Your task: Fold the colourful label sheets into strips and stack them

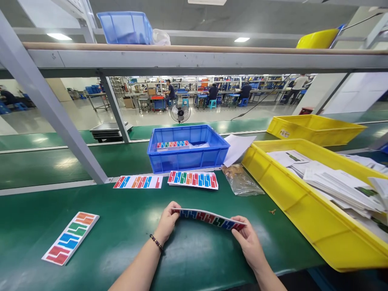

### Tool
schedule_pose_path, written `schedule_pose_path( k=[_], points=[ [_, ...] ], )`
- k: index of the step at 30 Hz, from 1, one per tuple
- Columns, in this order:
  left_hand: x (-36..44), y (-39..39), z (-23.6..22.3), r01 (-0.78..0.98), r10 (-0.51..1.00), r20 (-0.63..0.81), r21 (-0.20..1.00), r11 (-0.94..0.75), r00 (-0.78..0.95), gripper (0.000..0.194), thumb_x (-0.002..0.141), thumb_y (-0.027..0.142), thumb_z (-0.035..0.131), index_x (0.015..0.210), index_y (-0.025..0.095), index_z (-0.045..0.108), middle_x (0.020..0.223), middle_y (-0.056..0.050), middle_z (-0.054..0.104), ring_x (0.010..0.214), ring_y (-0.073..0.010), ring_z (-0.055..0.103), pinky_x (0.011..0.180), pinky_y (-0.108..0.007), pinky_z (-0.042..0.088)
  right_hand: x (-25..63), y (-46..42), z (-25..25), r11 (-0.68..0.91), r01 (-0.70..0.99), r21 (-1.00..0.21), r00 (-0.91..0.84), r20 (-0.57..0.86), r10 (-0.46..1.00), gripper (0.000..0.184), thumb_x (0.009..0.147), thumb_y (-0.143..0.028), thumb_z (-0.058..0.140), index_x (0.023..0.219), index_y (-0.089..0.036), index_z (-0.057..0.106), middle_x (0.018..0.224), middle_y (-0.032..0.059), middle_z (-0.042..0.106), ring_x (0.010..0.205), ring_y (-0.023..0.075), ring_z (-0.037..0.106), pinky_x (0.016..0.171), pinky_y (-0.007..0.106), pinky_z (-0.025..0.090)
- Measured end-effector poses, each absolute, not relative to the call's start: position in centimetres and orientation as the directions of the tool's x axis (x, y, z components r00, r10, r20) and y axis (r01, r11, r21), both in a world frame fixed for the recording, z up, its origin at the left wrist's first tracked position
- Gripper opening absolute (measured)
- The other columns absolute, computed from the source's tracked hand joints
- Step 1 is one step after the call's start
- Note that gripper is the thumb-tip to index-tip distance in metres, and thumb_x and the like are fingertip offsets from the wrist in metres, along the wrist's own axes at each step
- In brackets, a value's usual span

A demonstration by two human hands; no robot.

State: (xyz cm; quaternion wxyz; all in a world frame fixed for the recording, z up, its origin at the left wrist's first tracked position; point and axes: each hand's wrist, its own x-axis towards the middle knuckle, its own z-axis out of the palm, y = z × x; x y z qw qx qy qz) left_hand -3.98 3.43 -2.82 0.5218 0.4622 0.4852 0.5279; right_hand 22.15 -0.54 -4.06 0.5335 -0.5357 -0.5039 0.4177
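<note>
I am looking down over a green table [121, 226], with a grey shelf beam [194, 60] running across above it. On the right, a long yellow bin [291, 202] is holding loose piles of printed papers [339, 178], and a smaller yellow bin [342, 137] is sitting beyond it. A blue bin [188, 161] is standing ahead of my hands, with a pack of patterned cards [172, 144] lying inside. A white sheet [238, 149] is leaning between the blue bin and the long yellow bin.

My left hand [167, 222], wearing a beaded bracelet [156, 242] at the wrist, is pinching one end of a patterned strip [209, 217] between thumb and fingers. My right hand [248, 240] is gripping the other end the same way, its fingers closing on the strip. Between them the strip is curving gently, hanging just above the table in front of me; I cannot tell whether it is one layer or several.

Well apart on the left, a slanting card stack [69, 238] is resting on the table, showing orange, green, blue and red shapes. Near the blue bin, a fanned card stack [193, 180] is lying beside a flatter card [138, 182]. To the right of these, a clear plastic bag [242, 182] is lying crumpled, something brown showing inside.
</note>
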Motion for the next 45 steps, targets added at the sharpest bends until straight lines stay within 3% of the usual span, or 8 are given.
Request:
schedule_pose_path(
  k=[5,8,14,22,26,32,36,45],
  points=[
    [-3.9,3.6,-2.9,-0.082,0.999,-0.029,0.996,0.028,-0.014,0.007,0.057,0.021,0.051,0.059,0.018,0.045,0.061,0.003,0.046,0.058,-0.0102,0.039,0.058,-0.022,0.031,22.1,-0.3,-4.4,0.115,0.04,-0.993,0.154,0.12,0.981,0.019,0.066,-0.026,0.059,0.084,-0.022,0.054,0.08,0.0027,0.059,0.077,0.0194,0.057,0.074,0.031,0.046],
    [-4.0,3.7,-2.8,-0.072,0.999,-0.032,0.997,0.033,0.015,0.008,0.058,0.021,0.051,0.058,0.018,0.044,0.06,0.003,0.045,0.057,-0.01,0.037,0.057,-0.022,0.029,22.1,0.0,-4.6,0.122,0.054,-0.991,0.162,0.129,0.978,0.013,0.068,-0.031,0.059,0.076,-0.021,0.056,0.074,0.0022,0.057,0.072,0.0182,0.055,0.07,0.029,0.045],
    [-4.6,3.7,-2.3,-0.061,0.998,-0.029,0.998,0.032,0.06,0.011,0.06,0.023,0.053,0.057,0.019,0.043,0.059,0.003,0.044,0.056,-0.0102,0.036,0.057,-0.022,0.029,22.3,0.3,-4.9,0.14,0.15,-0.979,0.207,0.169,0.964,0.021,0.069,-0.041,0.059,0.069,-0.02,0.056,0.07,0.0025,0.057,0.068,0.0184,0.054,0.066,0.029,0.045],
    [-6.0,3.9,-2.9,0.114,0.973,-0.049,0.993,0.024,0.227,0.008,0.066,0.022,0.053,0.064,0.018,0.046,0.061,0.004,0.045,0.059,-0.0099,0.039,0.059,-0.021,0.03,23.6,0.3,-4.2,0.115,0.307,-0.945,0.139,0.164,0.977,0.026,0.068,-0.045,0.057,0.069,-0.02,0.06,0.068,0.004,0.063,0.068,0.0207,0.059,0.067,0.03,0.048],
    [-6.4,4.1,-3.2,0.221,0.969,-0.093,0.974,0.042,0.227,0.01,0.068,0.022,0.054,0.066,0.018,0.045,0.06,0.005,0.046,0.058,-0.0098,0.04,0.058,-0.021,0.032,24.0,0.5,-3.6,0.084,0.342,-0.936,0.067,0.114,0.991,0.029,0.069,-0.047,0.056,0.067,-0.019,0.061,0.063,0.0042,0.064,0.064,0.0212,0.061,0.063,0.03,0.05],
    [-6.8,4.1,-2.2,0.018,0.969,-0.047,0.999,0.044,0.241,0.018,0.067,0.027,0.058,0.065,0.017,0.044,0.061,0.004,0.046,0.061,-0.0106,0.044,0.062,-0.024,0.037,24.6,0.4,-0.8,0.089,0.312,-0.946,-0.064,0.073,0.995,0.031,0.067,-0.047,0.059,0.07,-0.017,0.065,0.068,0.0067,0.068,0.068,0.0228,0.063,0.063,0.029,0.052],
    [-7.2,3.8,-1.4,-0.063,0.964,0.015,0.998,0.002,0.264,0.018,0.068,0.028,0.06,0.069,0.016,0.046,0.063,0.003,0.048,0.061,-0.0103,0.044,0.062,-0.024,0.037,25.2,0.4,1.0,0.175,0.359,-0.917,-0.208,0.104,0.973,0.03,0.071,-0.046,0.056,0.067,-0.018,0.065,0.068,0.0064,0.066,0.066,0.0212,0.062,0.062,0.028,0.05],
    [-7.3,4.3,-2.5,0.355,0.97,-0.044,0.934,-0.045,0.237,0.004,0.069,0.014,0.048,0.068,0.018,0.046,0.066,0.003,0.054,0.068,-0.0126,0.049,0.067,-0.024,0.037,25.0,1.9,-1.0,0.193,0.523,-0.83,-0.193,0.105,0.976,0.03,0.07,-0.047,0.054,0.059,-0.021,0.063,0.058,0.0012,0.063,0.059,0.0181,0.059,0.058,0.024,0.049]
  ],
)
